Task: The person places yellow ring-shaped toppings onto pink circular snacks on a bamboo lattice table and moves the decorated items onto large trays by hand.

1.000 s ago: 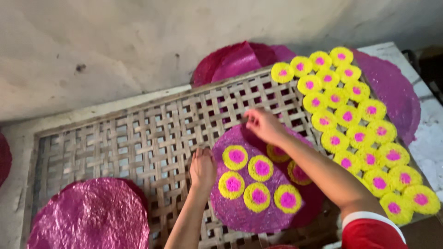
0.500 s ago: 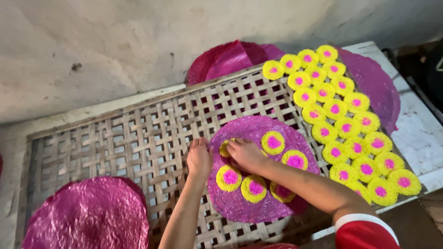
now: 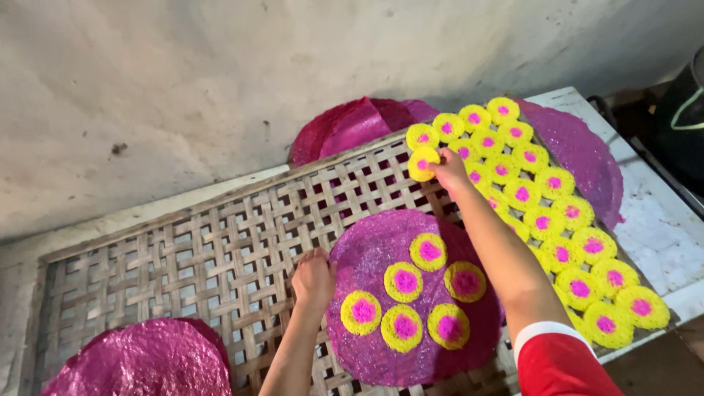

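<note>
Having left the purple sheet [image 3: 381, 293], the right hand [image 3: 449, 170] is now pinching a yellow disc [image 3: 423, 163] at twelve o'clock while the left hand [image 3: 314, 277] is gripping the sheet's nine-o'clock edge.

My right forearm [image 3: 506, 264] hides part of yellow disc rows [image 3: 543, 198]. Bottom edge cuts magenta sheet [image 3: 139, 359]. Dark object [image 3: 682, 117] at right edge, can't identify.

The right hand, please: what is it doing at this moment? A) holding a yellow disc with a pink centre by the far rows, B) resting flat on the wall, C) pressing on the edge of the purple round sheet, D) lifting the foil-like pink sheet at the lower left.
A: the right hand pinches a yellow disc at the near end of the rows of discs laid on the woven tray.
</note>
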